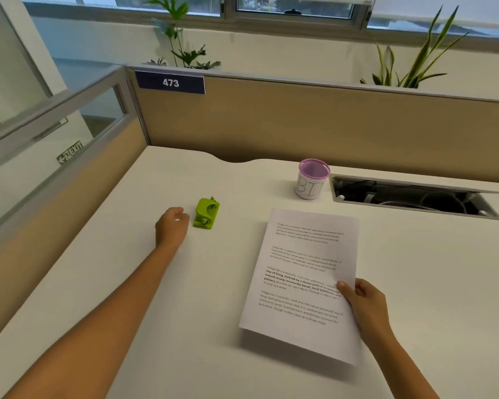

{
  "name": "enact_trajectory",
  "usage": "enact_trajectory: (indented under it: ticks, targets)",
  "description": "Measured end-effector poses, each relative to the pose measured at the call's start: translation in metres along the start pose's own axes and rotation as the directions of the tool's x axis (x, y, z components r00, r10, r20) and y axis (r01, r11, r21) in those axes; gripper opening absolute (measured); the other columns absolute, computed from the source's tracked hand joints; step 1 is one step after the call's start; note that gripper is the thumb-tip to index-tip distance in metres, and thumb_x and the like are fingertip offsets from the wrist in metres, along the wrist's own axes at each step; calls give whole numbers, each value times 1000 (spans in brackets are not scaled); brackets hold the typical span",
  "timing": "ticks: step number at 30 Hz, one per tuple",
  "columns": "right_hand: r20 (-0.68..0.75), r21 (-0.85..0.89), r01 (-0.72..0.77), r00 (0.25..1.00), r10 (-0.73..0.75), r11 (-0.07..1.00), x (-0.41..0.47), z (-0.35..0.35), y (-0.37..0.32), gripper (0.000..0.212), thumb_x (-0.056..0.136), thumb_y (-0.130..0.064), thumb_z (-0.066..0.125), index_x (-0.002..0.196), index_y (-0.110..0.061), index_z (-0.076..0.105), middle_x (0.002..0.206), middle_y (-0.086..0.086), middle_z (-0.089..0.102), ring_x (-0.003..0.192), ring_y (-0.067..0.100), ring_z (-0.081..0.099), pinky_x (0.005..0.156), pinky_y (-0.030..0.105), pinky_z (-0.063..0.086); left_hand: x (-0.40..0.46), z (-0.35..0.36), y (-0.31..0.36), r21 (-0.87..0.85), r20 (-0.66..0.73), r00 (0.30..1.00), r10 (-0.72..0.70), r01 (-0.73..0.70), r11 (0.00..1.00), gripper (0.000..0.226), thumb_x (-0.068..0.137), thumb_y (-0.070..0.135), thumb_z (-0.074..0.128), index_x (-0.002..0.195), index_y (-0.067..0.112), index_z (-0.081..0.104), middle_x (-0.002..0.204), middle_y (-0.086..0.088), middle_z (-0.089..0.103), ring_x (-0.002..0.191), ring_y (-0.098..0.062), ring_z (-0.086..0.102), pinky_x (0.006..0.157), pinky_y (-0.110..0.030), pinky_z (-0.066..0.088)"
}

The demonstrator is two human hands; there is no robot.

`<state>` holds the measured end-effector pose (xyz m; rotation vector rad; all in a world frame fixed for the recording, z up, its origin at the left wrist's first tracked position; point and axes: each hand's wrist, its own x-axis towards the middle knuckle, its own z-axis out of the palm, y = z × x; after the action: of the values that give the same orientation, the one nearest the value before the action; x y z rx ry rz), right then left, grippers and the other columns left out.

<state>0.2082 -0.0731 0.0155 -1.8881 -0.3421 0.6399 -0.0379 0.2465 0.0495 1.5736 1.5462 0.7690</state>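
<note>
The left hand [172, 227] lies over the white desk [185, 326], just beside the left side of the green hole punch [206, 213]. Its fingers are loosely curled and hold nothing; a narrow gap appears to separate the hand from the punch. The hole punch stands on the desk, left of centre, well apart from the printed sheet [300, 277]. The right hand [363, 303] pinches the printed sheet at its right edge, thumb [346, 290] on the upper face and the remaining fingers hidden beneath. The sheet carries four blocks of text and sits at a slight tilt; its near edge stands clear of the desk and casts a shadow below. Behind the sheet, a cup [311, 180] with a pink rim and handwritten letters stands upright, just left of the open cable tray [415, 197]. A partition [329, 125] carries a plate [170, 82] marked 473.
</note>
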Motion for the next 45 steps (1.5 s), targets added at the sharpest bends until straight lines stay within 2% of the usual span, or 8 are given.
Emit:
enact_trajectory:
  ticks: [4,8,12,19,27,33,39,45]
  targets:
    - [-8,45,27,1000,-26,999,-11,33,-2,11,85,-24,68,88,-14,68,82,3,76,68,25,73,66,44,61,42,9,15,-4,120,992,-44,45,999,24,89,30,56,88,8,65,92,-18,64,88,-33,62,84,-46,53]
    - [-15,57,27,1000,-26,998,-21,52,4,10,85,-24,68,87,-14,69,79,3,76,68,25,73,64,42,60,61,22,18,6,247,959,-141,144,990,38,85,38,61,95,1,65,101,-24,67,91,-38,65,80,-43,55]
    - [-16,84,40,999,-39,996,-28,61,9,8,84,-21,69,85,-13,70,78,4,77,69,26,73,64,40,59,67,26,10,-11,268,954,-137,145,989,18,85,29,62,74,15,58,93,-14,63,87,-31,62,84,-50,56]
    - [-22,93,37,999,-35,995,-22,71,4,5,84,-19,70,86,-15,70,79,2,77,67,22,73,58,31,55,56,16,-5,-28,300,945,-129,143,989,21,81,28,66,65,19,56,83,-8,62,77,-27,59,83,-47,56]
    - [47,4,114,992,-114,993,-7,85,-13,8,84,-25,69,87,-17,69,82,1,76,69,21,73,61,34,57,4,-5,-31,-5,352,932,-82,90,996,24,81,31,67,79,7,69,84,-12,70,86,-32,67,83,-48,56]
    - [79,-25,131,989,-129,991,-11,91,-13,11,86,-27,67,85,-16,67,80,1,75,64,19,72,55,30,55,-31,-12,-45,0,372,926,-70,75,997,23,81,33,68,77,10,68,78,-4,67,80,-28,66,81,-44,55]
    - [89,-41,141,987,-137,989,-14,93,-7,12,86,-27,66,83,-16,66,81,3,75,67,25,72,63,41,61,-53,-15,-49,4,373,925,-75,79,997,22,81,33,68,81,11,70,82,-6,70,87,-30,68,82,-44,55]
    - [94,-34,134,987,-130,990,-21,101,-4,10,87,-27,66,86,-16,66,81,1,75,62,19,72,54,28,56,-67,-13,-50,23,356,932,-67,62,998,22,82,34,67,83,12,70,86,-6,71,87,-27,67,80,-42,55]
